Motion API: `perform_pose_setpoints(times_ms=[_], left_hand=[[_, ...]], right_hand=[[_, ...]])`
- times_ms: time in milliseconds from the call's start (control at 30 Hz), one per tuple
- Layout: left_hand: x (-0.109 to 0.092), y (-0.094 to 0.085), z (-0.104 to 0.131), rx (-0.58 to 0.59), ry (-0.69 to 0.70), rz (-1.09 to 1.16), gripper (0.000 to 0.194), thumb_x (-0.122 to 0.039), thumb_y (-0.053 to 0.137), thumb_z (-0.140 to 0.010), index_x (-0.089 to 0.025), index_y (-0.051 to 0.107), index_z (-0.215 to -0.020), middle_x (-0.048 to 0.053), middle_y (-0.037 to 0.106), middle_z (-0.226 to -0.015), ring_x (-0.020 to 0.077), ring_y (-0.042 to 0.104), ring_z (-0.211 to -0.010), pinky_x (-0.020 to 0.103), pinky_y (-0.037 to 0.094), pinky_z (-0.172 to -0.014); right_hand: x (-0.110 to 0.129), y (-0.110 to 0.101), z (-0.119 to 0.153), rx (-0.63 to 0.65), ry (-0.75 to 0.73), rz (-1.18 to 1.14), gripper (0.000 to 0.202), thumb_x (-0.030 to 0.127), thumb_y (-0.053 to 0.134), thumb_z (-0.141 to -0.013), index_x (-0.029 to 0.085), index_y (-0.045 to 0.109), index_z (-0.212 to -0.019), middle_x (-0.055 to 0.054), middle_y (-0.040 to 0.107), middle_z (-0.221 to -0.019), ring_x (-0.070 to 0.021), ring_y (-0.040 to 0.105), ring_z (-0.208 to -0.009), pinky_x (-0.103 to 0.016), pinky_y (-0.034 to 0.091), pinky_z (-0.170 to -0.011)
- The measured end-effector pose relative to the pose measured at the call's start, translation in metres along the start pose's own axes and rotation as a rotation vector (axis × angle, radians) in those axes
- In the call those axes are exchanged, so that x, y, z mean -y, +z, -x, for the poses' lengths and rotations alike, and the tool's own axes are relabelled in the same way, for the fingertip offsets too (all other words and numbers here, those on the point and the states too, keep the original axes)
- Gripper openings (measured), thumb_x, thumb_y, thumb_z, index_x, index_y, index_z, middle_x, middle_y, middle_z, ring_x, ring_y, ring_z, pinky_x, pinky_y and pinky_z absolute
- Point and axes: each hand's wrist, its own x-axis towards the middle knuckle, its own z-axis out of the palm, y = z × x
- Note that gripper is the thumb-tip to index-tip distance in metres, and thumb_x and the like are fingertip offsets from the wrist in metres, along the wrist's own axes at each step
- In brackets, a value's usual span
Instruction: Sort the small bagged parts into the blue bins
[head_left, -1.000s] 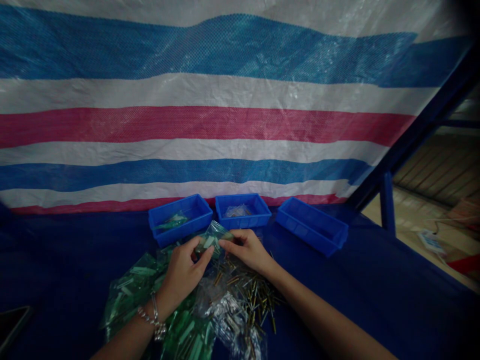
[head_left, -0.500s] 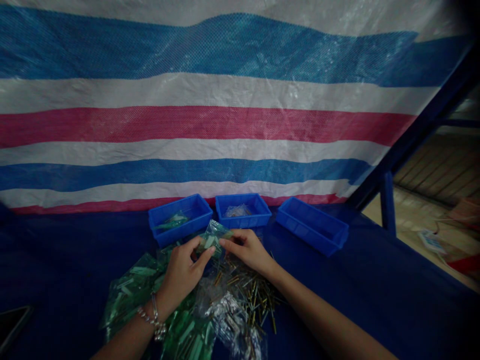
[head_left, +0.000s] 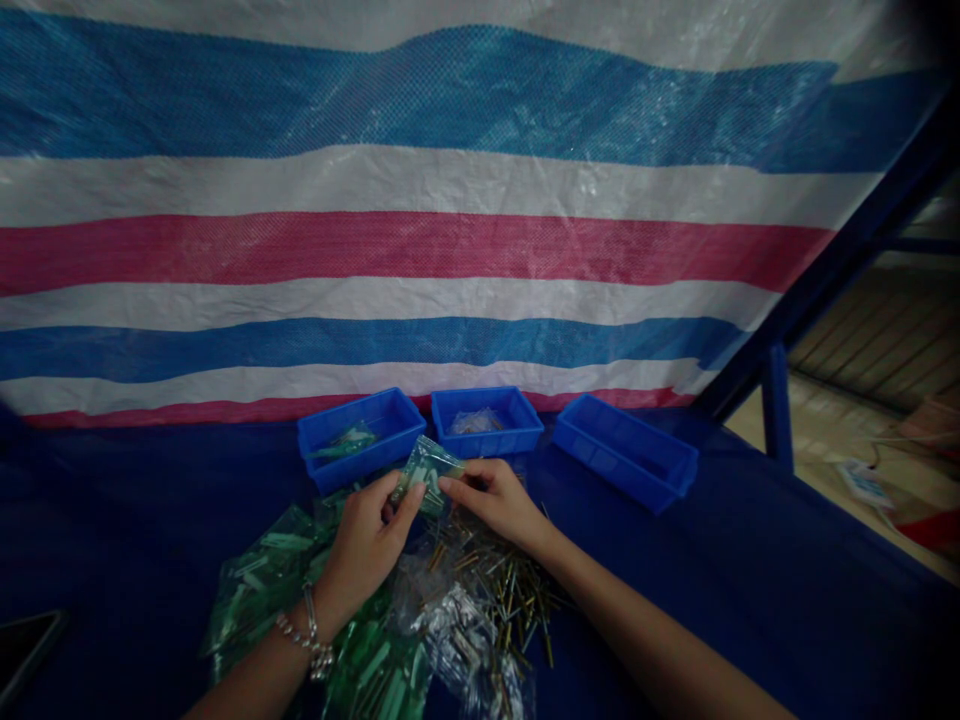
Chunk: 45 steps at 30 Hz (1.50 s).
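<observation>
Between my two hands is a small clear plastic bag (head_left: 429, 466) with pale green pieces inside, held up in front of the blue bins. My left hand (head_left: 369, 530) pinches its left edge between thumb and fingers. The right edge is gripped by my right hand (head_left: 495, 500), thumb in front. Below my hands lie loose thin gold and silver rods (head_left: 521, 595) and a heap of crinkled clear packets (head_left: 457, 620). Green packets (head_left: 382, 665) spread under and beside my left forearm.
Three blue bins stand along the back: the left bin (head_left: 330, 470) holds a green packet, the middle bin (head_left: 499, 442) small clear items, and a right bin (head_left: 622, 460) sits angled. Behind hangs a striped tarp (head_left: 420, 250). A dark flat object (head_left: 30, 650) lies at lower left.
My left thumb has shifted slightly left along the bag, and more of the bag's face shows. My right hand stays nearly still.
</observation>
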Motion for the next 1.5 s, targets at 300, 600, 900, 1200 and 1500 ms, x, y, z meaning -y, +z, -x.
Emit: perform_pose_setpoints(times_ms=[300,600,900,1200,1500], left_hand=[[0.0003,0.0002,-0.0001,-0.032,0.008,-0.005,0.027,-0.035,0.042,-0.08,-0.017,0.05,-0.061,-0.002,0.051,-0.053,0.0128,0.05,-0.051,0.022,0.037,-0.05],[0.0007,-0.0009,-0.0001,-0.04,0.037,0.005,0.027,-0.034,0.042,-0.08,-0.017,0.048,-0.06,-0.002,0.051,-0.054,0.0125,0.05,-0.051,0.021,0.038,-0.05],[-0.0039,-0.0017,0.0003,-0.062,-0.003,0.006,0.029,-0.034,0.043,-0.08,-0.018,0.041,-0.055,-0.004,0.044,-0.05,0.0121,0.047,-0.049,0.021,0.036,-0.048],[-0.0005,-0.0011,0.0011,-0.116,-0.127,0.219,0.02,-0.035,0.045,-0.081,-0.017,0.049,-0.072,-0.002,0.057,-0.056,0.0119,0.052,-0.049,0.021,0.04,-0.049],[-0.0019,-0.0005,0.0024,-0.174,-0.165,0.289,0.027,-0.034,0.046,-0.08,-0.015,0.053,-0.099,-0.008,0.042,-0.037,0.0088,0.041,-0.035,0.017,0.03,-0.038]], right_hand=[[-0.0007,0.0003,0.0,0.02,-0.004,0.014,0.033,0.038,0.052,-0.075,0.013,0.056,-0.054,0.002,0.047,-0.047,-0.0066,0.038,-0.043,-0.02,0.03,-0.043],[-0.0008,0.0004,0.0007,0.021,0.012,0.044,0.033,0.039,0.054,-0.074,0.013,0.056,-0.054,0.003,0.046,-0.047,-0.0065,0.036,-0.044,-0.02,0.029,-0.043],[0.0006,0.0007,0.0006,0.027,0.014,0.03,0.031,0.038,0.054,-0.074,0.014,0.055,-0.055,0.003,0.045,-0.048,-0.0066,0.037,-0.044,-0.02,0.029,-0.044],[0.002,0.0007,-0.0008,0.027,-0.005,0.055,0.029,0.035,0.05,-0.077,0.014,0.057,-0.058,0.001,0.05,-0.051,-0.0073,0.041,-0.046,-0.02,0.032,-0.046],[0.0011,0.0009,-0.0001,0.032,-0.003,0.058,0.029,0.035,0.049,-0.078,0.014,0.057,-0.059,0.002,0.05,-0.05,-0.007,0.041,-0.045,-0.019,0.031,-0.045]])
